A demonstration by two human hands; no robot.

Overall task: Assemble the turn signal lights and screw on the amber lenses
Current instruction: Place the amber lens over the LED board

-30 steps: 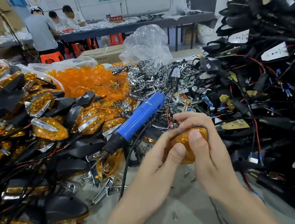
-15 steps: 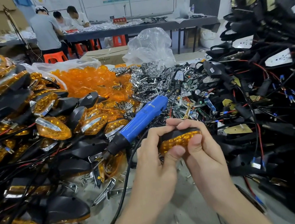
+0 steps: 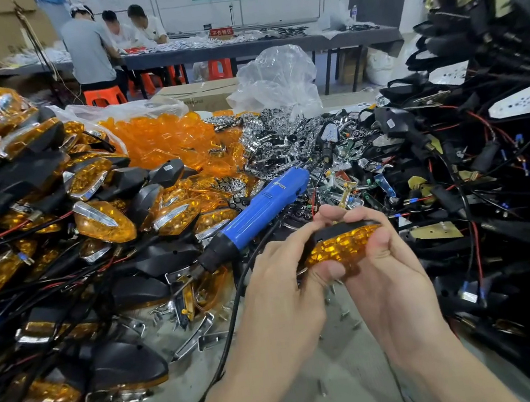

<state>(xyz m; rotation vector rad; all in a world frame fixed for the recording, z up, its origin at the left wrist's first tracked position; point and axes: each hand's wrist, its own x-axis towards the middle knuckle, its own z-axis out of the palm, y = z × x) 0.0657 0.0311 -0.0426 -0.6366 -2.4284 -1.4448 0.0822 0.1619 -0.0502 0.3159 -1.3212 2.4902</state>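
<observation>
Both hands pinch one turn signal light [image 3: 350,238] above the table [image 3: 343,377]. The left hand [image 3: 285,279] presses its thumb on the amber lens [image 3: 339,251] at the 8 o'clock end, and the right hand [image 3: 390,275] wraps the 3 o'clock end, fingers over the black housing [image 3: 339,227]. Squeeze evenly until lens and housing seat flush all round before reaching for the blue screwdriver [image 3: 259,215] lying at 10 o'clock. At 11 o'clock an open clear bag [image 3: 128,108] holds loose amber lenses [image 3: 162,136]. The crumpled bag [image 3: 276,76] at 12 looks empty, though its inside is hard to read.
</observation>
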